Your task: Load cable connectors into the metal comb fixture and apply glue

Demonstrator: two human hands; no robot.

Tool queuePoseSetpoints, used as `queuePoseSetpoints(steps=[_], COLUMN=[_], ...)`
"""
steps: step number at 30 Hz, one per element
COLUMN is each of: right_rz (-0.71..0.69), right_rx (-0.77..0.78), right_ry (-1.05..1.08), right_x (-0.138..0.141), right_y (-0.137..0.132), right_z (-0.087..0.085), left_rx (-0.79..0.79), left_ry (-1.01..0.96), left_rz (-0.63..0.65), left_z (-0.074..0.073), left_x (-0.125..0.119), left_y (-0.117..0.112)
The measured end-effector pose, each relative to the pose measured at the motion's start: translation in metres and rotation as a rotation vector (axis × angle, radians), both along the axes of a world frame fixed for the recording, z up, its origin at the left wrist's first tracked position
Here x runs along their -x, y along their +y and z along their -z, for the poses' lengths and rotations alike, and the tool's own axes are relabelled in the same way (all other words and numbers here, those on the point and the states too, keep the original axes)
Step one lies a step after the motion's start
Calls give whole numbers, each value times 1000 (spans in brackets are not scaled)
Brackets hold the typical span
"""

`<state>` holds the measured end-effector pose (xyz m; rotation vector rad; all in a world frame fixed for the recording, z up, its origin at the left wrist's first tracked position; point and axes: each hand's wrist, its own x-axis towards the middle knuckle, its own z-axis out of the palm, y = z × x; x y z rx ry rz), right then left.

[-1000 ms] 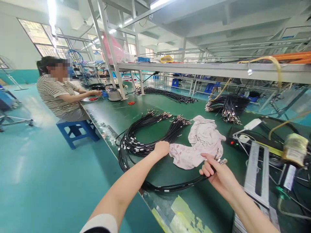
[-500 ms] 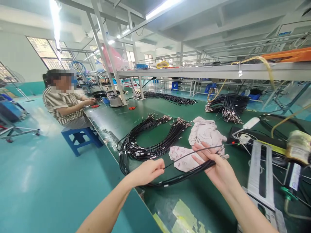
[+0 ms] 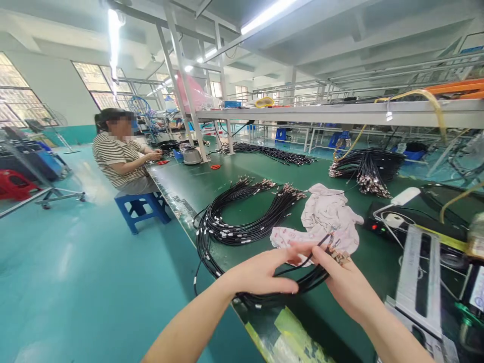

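My right hand (image 3: 342,282) is closed around a bunch of thin black cables (image 3: 312,283), close to their metal connector ends (image 3: 340,256). One cable end sticks up between thumb and fingers. Over the same bunch reaches my left hand (image 3: 264,272), thumb and fingers apart, its fingertips by the right hand's fingers. The cables curve left beneath it, and white labels show on them. Behind the hands lies a crumpled whitish cloth (image 3: 328,212). Left of that, a large curved bundle of black cables (image 3: 227,234) with white labels rests on the green table (image 3: 249,174).
More cable bundles (image 3: 280,153) lie at the back, with another heap (image 3: 370,166) at the back right. A metal fixture (image 3: 416,282) and a black box (image 3: 381,224) stand right. A co-worker (image 3: 121,151) sits at the left on a blue stool (image 3: 141,209). Overhead runs a shelf (image 3: 321,117).
My left hand has moved right, towards my right hand, and its fist has opened. The right hand has closed around the bunch. The single stretched cable's end is now beside the other connectors.
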<state>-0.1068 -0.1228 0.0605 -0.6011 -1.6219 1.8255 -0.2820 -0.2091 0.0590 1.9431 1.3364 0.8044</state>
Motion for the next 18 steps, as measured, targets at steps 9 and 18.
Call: queuePoseSetpoints(steps=[9, 18], right_rz=[48, 16], right_rx=[-3, -37], right_ry=[-72, 45], right_x=[7, 5], right_y=[19, 23], right_z=[3, 4], left_rx=[-61, -390], left_ry=[-576, -39], left_rz=[-173, -494], left_z=[16, 19], left_x=[-51, -55], left_y=[49, 44])
